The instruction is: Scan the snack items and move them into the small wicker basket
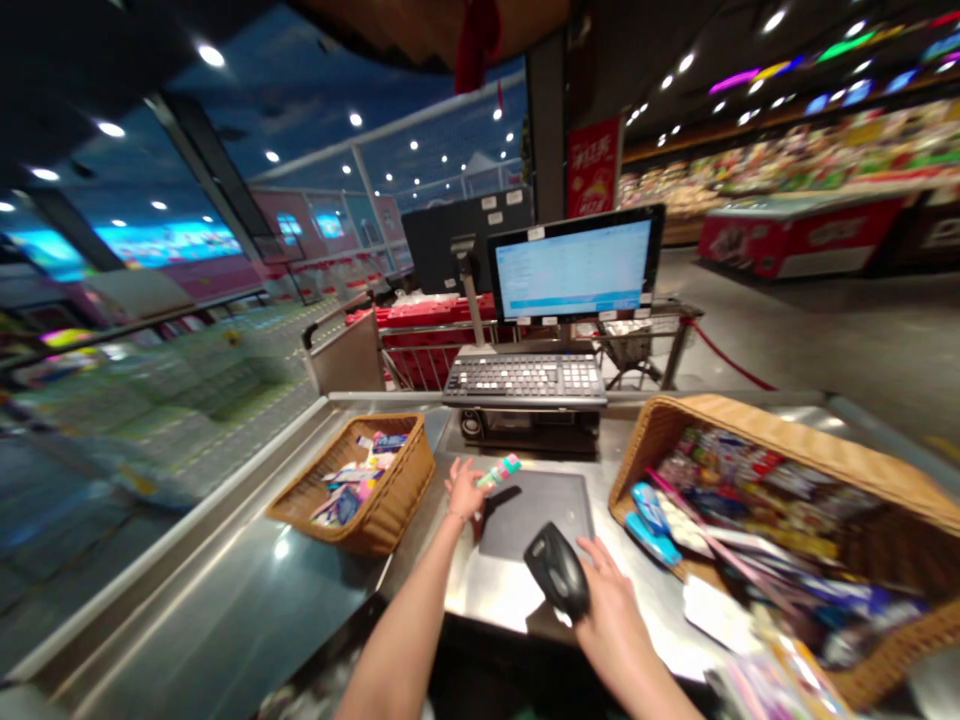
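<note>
My left hand [465,488] is closed on one end of a small, slim item coloured green and pink [502,470]. Blur hides exactly what kind of thing it is. It is held over a grey mat [534,505] set in the steel counter. Wrapped round a black handheld barcode scanner [556,568], my right hand [611,605] is at the mat's near right corner. The scanner's head points up and to the left, toward the coloured item. To the left of my left hand sits a wicker basket [397,495] of small packets.
A larger wicker basket [750,408], full of packaged goods, stands on the right. White paper [718,612] and plastic-wrapped items [780,680] lie near its front edge. Behind the mat are a keyboard [525,378] and a lit monitor [574,268]. A metal cart [420,365] stands beyond the counter.
</note>
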Demonstrator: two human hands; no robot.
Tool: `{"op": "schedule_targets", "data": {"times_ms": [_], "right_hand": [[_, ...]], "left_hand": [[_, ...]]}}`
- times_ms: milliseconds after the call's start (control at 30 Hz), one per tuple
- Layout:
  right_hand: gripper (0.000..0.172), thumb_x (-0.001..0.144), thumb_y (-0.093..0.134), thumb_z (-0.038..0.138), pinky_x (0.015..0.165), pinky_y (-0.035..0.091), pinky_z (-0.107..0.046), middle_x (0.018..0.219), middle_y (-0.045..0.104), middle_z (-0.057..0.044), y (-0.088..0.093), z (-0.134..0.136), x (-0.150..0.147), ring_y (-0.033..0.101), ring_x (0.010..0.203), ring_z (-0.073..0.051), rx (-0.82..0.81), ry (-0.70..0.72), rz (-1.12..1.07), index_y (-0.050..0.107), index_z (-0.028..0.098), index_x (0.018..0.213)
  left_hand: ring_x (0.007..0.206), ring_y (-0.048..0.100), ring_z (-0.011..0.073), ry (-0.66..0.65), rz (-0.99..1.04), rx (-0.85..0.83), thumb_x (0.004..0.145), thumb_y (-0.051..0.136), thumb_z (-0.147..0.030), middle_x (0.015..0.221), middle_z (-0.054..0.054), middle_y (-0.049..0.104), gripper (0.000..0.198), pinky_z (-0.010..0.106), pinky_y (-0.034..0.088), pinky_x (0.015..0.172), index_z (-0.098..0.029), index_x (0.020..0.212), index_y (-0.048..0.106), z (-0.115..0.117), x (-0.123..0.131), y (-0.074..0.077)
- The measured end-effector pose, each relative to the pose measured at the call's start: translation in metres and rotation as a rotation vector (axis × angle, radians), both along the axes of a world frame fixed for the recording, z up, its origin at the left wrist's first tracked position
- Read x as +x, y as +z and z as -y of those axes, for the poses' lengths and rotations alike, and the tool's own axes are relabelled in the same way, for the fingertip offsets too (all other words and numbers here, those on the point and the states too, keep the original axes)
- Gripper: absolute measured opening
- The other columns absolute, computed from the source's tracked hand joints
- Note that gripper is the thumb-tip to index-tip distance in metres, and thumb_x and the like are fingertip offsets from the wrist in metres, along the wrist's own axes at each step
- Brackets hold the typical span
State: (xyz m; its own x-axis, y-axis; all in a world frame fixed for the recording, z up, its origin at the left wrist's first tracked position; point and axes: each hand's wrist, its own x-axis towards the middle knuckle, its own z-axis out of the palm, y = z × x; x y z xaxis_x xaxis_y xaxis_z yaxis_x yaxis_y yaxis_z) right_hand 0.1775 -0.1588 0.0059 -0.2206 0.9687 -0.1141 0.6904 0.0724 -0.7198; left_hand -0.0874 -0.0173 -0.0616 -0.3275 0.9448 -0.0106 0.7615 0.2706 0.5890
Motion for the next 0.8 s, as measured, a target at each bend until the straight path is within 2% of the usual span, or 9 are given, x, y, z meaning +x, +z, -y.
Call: {"op": "schedule_targets", "data": {"times_ms": [167, 333, 500, 800], "right_hand": [[0.08, 0.061, 0.044, -0.008, 0.119, 0.02, -0.068, 0.156, 0.044, -0.014, 0.008, 0.002, -0.006, 0.019, 0.154, -0.035, -0.008, 0.016, 0.003, 0.06, 0.024, 0.132], [0.079, 0.058, 0.043, -0.008, 0.118, 0.017, -0.071, 0.157, 0.043, -0.015, 0.011, 0.006, -0.01, 0.019, 0.154, -0.036, -0.005, 0.043, 0.0, 0.061, 0.022, 0.129], [0.077, 0.057, 0.046, -0.005, 0.119, 0.018, -0.068, 0.156, 0.044, -0.013, 0.01, 0.008, -0.012, 0.021, 0.153, -0.034, -0.009, 0.059, -0.004, 0.063, 0.024, 0.127], [0.079, 0.057, 0.044, -0.006, 0.119, 0.021, -0.068, 0.156, 0.044, -0.015, 0.012, 0.009, -0.015, 0.023, 0.153, -0.035, 0.019, 0.083, 0.03, 0.061, 0.021, 0.13]], "left_hand": [[0.15, 0.02, 0.0324, -0.006, -0.018, -0.018, 0.074, 0.072, -0.026, 0.152, 0.006, 0.049, 0.018, 0.064, 0.02, 0.118, -0.025, 0.092, 0.075, 0.002, -0.003, 0.007], [0.15, 0.019, 0.0318, -0.015, -0.039, -0.029, 0.075, 0.07, -0.029, 0.154, 0.005, 0.046, 0.021, 0.062, 0.02, 0.117, -0.026, 0.095, 0.076, 0.003, -0.007, 0.013], [0.15, 0.019, 0.032, -0.014, -0.054, -0.033, 0.076, 0.069, -0.032, 0.154, 0.004, 0.046, 0.022, 0.062, 0.019, 0.117, -0.027, 0.097, 0.075, 0.003, -0.009, 0.014], [0.15, 0.02, 0.0314, 0.003, -0.063, -0.013, 0.077, 0.068, -0.03, 0.154, 0.004, 0.046, 0.021, 0.06, 0.019, 0.118, -0.026, 0.096, 0.076, 0.008, -0.011, 0.017]]}}
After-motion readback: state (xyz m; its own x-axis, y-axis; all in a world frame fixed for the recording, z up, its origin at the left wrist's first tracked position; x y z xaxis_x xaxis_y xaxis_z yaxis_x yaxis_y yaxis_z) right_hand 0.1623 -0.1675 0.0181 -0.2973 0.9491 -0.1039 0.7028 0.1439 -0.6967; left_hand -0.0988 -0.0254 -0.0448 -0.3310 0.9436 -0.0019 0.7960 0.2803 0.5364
